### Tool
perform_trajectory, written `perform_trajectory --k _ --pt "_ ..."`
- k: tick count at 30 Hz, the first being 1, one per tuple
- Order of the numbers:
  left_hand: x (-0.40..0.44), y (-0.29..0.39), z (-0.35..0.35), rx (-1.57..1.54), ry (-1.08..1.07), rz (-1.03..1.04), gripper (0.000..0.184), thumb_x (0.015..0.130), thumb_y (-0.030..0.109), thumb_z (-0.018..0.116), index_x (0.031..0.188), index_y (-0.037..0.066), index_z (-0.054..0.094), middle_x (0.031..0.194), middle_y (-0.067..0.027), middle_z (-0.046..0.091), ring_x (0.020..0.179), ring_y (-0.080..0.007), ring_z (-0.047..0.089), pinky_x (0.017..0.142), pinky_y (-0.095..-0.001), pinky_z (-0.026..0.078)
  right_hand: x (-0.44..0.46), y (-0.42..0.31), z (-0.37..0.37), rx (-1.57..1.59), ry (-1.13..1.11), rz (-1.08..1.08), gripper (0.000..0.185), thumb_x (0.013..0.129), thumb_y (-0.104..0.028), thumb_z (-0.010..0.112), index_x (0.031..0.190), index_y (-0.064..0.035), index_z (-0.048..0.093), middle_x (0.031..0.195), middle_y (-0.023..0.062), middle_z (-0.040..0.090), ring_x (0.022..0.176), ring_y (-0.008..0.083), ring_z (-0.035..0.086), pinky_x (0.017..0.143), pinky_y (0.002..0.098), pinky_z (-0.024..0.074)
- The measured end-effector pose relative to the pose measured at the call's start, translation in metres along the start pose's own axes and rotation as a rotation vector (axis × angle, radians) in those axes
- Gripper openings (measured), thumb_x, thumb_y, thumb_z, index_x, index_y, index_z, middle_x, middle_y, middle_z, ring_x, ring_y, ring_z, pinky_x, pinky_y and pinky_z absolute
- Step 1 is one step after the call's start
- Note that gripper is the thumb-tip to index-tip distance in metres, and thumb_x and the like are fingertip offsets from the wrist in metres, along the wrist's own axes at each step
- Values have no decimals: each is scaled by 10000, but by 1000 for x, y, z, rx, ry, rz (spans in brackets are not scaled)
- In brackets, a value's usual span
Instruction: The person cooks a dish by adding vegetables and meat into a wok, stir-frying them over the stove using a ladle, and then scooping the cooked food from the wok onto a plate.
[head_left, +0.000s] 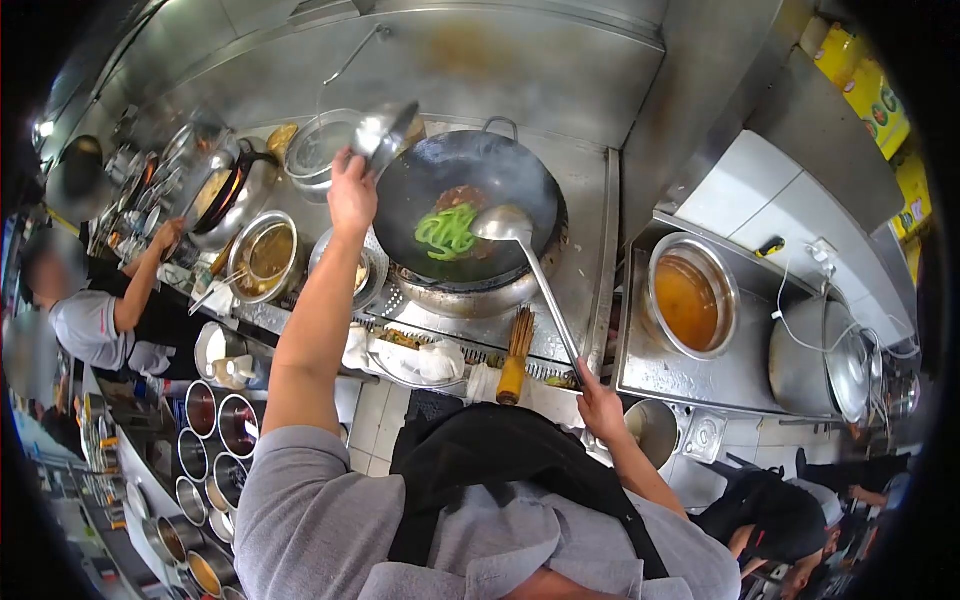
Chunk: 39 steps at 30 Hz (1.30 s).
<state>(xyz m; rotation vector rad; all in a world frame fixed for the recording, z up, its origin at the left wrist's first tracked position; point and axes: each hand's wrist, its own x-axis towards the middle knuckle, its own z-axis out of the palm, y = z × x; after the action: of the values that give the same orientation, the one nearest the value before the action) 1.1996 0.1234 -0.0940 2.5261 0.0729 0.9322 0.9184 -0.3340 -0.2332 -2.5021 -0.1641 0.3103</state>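
My left hand (353,192) is raised at the left rim of a large black wok (400,185), closed on a shiny metal bowl (384,132) that is tilted on its side. Strips of green pepper (447,232) lie in the wok beside brownish meat (462,197). A long-handled ladle (505,225) has its head in the wok, touching or close to the peppers. Its handle runs down to my right hand (600,410), whose fingers are wrapped round the end. The bowl's inside is mostly hidden.
A bamboo brush (517,360) stands before the wok. To the right are a pot of orange-brown liquid (690,300) and a big lidded pot (815,355). A strainer over a pot (268,257) sits left. A co-worker (95,330) cooks at left; another person (775,515) bends at lower right.
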Motion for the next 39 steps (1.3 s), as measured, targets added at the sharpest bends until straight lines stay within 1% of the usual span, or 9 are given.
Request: perform_trajectory --k 4,6,9,11,12,16,22,28,39 --pt "-29 6 18 110 155 -19 158 774 84 608 930 74 585 1337 -191 503 981 -414 622 820 -490 514 40 -3 -19 65 102 -202 776 829 -60 577 1510 -247 255 853 224 637 818 404 632 722 485 495" --pt "-77 -4 50 147 -166 94 166 767 124 628 928 89 611 1361 -169 490 917 -422 639 781 -492 533 66 -25 -33 118 -15 -95 783 834 -59 581 1515 -246 243 851 216 636 847 389 637 734 456 493" --pt "-100 -34 50 163 -99 -48 226 759 150 644 975 85 621 1246 -179 575 837 -410 660 763 -480 547 88 -33 -35 211 -24 -86 789 841 -63 567 1526 -231 215 1101 240 603 987 393 623 855 412 475" --pt "-105 -70 25 -132 -338 -728 221 776 119 660 976 43 607 993 -157 668 719 -309 685 683 -410 575 94 -34 -28 333 93 -176 793 831 -49 567 1532 -172 216 1329 241 539 1152 339 580 977 365 429" --pt "-115 -76 5 -118 -291 -774 221 776 119 660 976 43 607 993 -157 668 719 -309 685 683 -410 575 102 -27 -17 151 293 -374 809 838 -15 556 1540 -159 179 1176 193 619 936 296 655 842 352 513" --pt "-172 -79 -90 -818 64 -882 161 848 51 653 801 57 499 753 -50 600 601 -128 614 545 -274 555 135 -37 -6 960 -180 -6 637 886 25 491 1453 -185 289 686 9 458 432 93 435 382 250 403" --pt "-316 -60 -295 -867 1169 -770 112 874 60 580 819 85 486 670 -7 508 504 -115 515 473 -287 503 172 -72 7 1077 -294 136 525 893 -15 486 1372 -192 365 591 -18 344 390 82 325 349 257 318" --pt "-522 -21 -478 -172 1951 -552 109 849 32 576 901 44 480 724 -48 549 581 -176 602 513 -308 525 194 -82 27 944 -459 96 519 896 -24 475 1378 -187 371 600 -8 367 416 79 359 350 249 330" --pt "-797 21 -461 5 2481 -1064 194 815 -45 575 992 -50 494 858 -176 590 636 -295 650 526 -357 604 225 -143 46 898 -562 35 521 909 -36 463 1405 -157 362 615 7 401 407 80 370 344 245 348"
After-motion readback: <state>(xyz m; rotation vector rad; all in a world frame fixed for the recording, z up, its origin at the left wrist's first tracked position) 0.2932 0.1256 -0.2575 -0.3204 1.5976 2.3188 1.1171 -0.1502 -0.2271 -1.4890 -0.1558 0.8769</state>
